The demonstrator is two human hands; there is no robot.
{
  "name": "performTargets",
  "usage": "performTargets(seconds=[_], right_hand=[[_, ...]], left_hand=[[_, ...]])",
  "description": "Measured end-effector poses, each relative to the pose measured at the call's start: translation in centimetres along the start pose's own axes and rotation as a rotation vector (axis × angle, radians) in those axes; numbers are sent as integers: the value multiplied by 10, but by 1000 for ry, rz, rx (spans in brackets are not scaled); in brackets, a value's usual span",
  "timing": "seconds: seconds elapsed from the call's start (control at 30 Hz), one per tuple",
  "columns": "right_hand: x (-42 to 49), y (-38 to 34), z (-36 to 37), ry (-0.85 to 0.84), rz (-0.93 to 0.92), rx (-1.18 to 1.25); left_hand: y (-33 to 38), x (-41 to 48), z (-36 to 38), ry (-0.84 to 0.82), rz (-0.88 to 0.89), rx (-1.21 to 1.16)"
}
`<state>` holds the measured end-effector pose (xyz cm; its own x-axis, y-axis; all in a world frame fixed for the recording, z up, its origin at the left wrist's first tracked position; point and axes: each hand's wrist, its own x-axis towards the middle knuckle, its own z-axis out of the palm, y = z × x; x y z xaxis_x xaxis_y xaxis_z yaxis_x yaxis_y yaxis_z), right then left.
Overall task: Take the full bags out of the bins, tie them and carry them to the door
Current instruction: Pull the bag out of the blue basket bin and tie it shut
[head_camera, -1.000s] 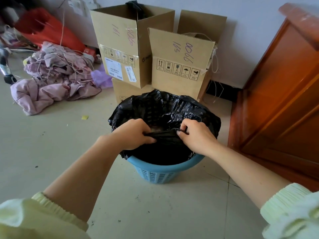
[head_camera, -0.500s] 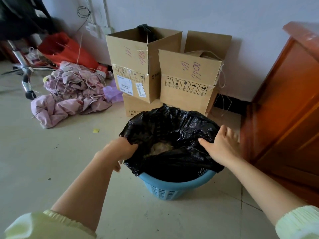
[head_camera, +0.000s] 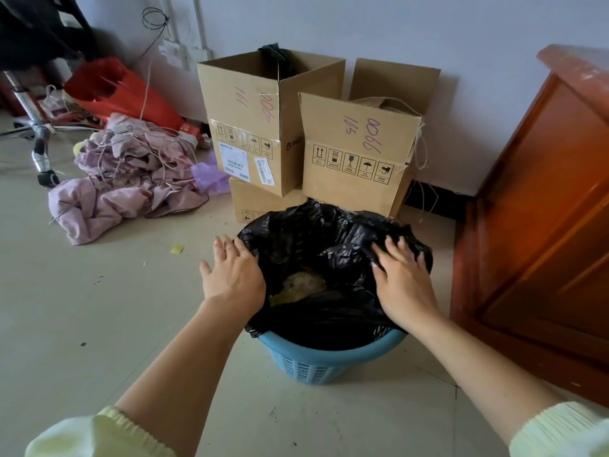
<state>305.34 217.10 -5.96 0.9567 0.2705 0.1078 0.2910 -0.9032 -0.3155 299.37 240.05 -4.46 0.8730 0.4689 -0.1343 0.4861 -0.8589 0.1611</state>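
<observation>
A cluttered home storeroom corner: stacked cardboard boxes (head_camera: 270, 127) against a white wall, a heap of pink laundry (head_camera: 125, 179) on the tiled floor (head_camera: 82, 308), a wooden cabinet (head_camera: 543, 209).

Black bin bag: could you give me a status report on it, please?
Left hand open, at left edge of black bin bag. Right hand flat on its right rim. Bag untied, in blue bin. Cardboard boxes close behind.
</observation>
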Motion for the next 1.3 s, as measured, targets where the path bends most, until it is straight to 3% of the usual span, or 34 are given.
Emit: performTargets(seconds=[0.2,0.33,0.4,0.5,0.6,0.73,0.93,1.0,1.13,1.3], right_hand=[[1,-18,-5,-187,-65,221],[1,-35,-10,-367,-31,496],[3,-36,-17,-390,-27,421],[5,-32,-30,-501,3,224],[6,-29,-28,-598,34,-2],[10,-22,-13,-349,-16,-41],[9,-29,-28,-92,124,332],[8,-29,-27,-30,103,360],[6,-39,-33,40,135,866],[13,-69,-48,388,50,932]], left_hand=[[9,4,7,30,201,103],[31,2,4,-224,412,9],[36,2,1,-280,445,6],[29,7,-9,-221,288,36],[26,5,-6,-183,297,133],[28,7,2,-198,258,-198],[23,10,-15,-46,77,-860],[22,10,-18,-74,-11,-1117],[23,9,-29,-196,-170,-1541],[28,2,-51,-140,-226,-1811]])
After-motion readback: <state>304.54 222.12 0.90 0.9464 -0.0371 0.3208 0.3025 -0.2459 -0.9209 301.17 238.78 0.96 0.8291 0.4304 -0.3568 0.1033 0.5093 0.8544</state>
